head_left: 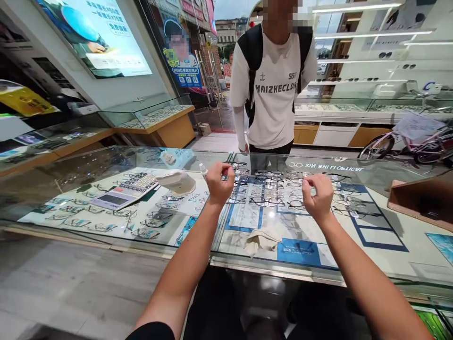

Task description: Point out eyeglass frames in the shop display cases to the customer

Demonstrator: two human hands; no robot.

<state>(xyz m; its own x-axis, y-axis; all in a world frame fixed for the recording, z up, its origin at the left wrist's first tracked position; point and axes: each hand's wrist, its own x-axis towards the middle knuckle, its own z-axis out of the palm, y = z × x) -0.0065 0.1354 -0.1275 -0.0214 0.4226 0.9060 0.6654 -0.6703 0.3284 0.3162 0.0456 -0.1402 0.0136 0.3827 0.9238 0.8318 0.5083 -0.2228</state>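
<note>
Both hands hover over the clear glass display counter (pixel 371 222), above rows of eyeglass frames (pixel 269 200). The left hand (pixel 219 182) and right hand (pixel 318 198) are each curled with fingertips pinched; whether they hold anything cannot be told. One grey calculator (pixel 123 192), one beige case (pixel 177 182) and one folded cloth (pixel 260 241) lie nearby. A person's white shirt (pixel 274 94) reads "HAIZHECLUB".

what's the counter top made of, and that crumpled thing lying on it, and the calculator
Counter top: clear glass, glossy; it mirrors the ceiling lights and shows the eyeglass frames beneath. Crumpled thing: soft pale cloth, matte, by its folds, probably a lens wipe. Calculator: likely hard plastic, light grey, with a dark display and rows of raised keys.
</note>
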